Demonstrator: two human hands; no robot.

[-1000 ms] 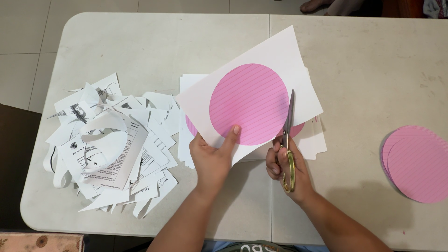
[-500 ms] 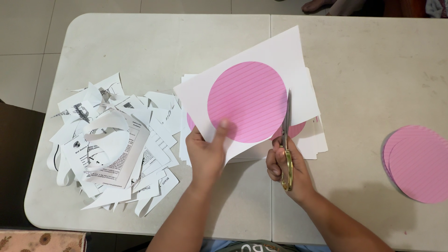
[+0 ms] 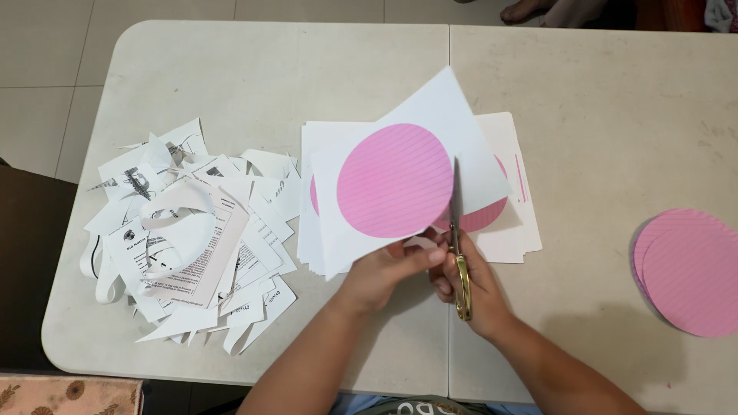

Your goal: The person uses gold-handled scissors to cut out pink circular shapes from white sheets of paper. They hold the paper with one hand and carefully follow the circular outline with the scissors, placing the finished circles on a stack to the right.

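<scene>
step: cutting round the pink disc [image 3: 393,181], best done by turning the sheet [image 3: 430,107] into the blades and taking short snips on the edge | left hand [image 3: 384,270] pinches sheet at 6 o'clock | right hand [image 3: 465,278] closed in scissors [image 3: 457,238] at disc's 3 o'clock | thin paper, striped print, gold handles | scraps [image 3: 184,238] at 9, cut discs [image 3: 688,269] at 3

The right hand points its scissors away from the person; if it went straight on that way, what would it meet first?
The right hand drives the scissors along the right rim of the pink circle, so more of the held white sheet comes first. Past its top edge the bare table follows, though heights are unclear.
</scene>
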